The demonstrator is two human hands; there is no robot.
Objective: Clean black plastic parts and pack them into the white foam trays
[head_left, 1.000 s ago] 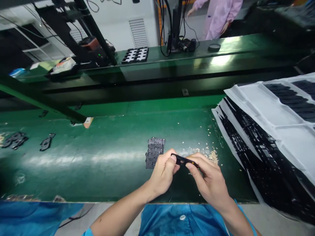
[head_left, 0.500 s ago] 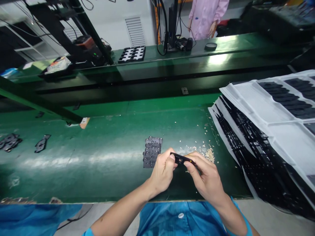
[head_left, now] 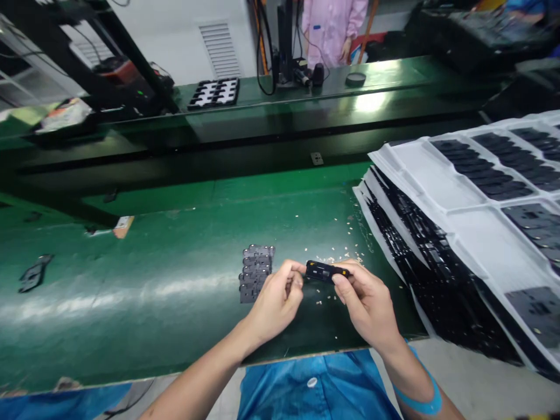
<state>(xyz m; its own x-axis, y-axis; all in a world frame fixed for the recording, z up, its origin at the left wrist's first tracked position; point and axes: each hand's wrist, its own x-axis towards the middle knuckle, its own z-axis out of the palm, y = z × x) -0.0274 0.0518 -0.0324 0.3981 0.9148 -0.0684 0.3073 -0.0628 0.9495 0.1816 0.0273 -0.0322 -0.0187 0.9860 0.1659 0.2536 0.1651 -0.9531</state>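
A small black plastic part (head_left: 322,272) with orange spots is held over the green bench by my right hand (head_left: 367,297), thumb in front and fingers behind. My left hand (head_left: 280,297) is at the part's left end, its fingers curled and the thumb pressed to them; whether anything tiny is between them is hidden. Just left of my left hand, several dark parts (head_left: 256,273) lie overlapped in a column. Small pale chips (head_left: 335,256) are scattered behind and under the held part.
Stacked white trays (head_left: 476,219) with black parts fill the right side. A loose dark part (head_left: 35,273) lies far left. A green post (head_left: 65,201) slants over the bench at left. Beyond stand a black-and-white tray (head_left: 214,93) and a person in pink (head_left: 330,32).
The view has shifted right. My left fingers have come off the black part's face to its left end, and more of the part now shows. My right hand still holds it.
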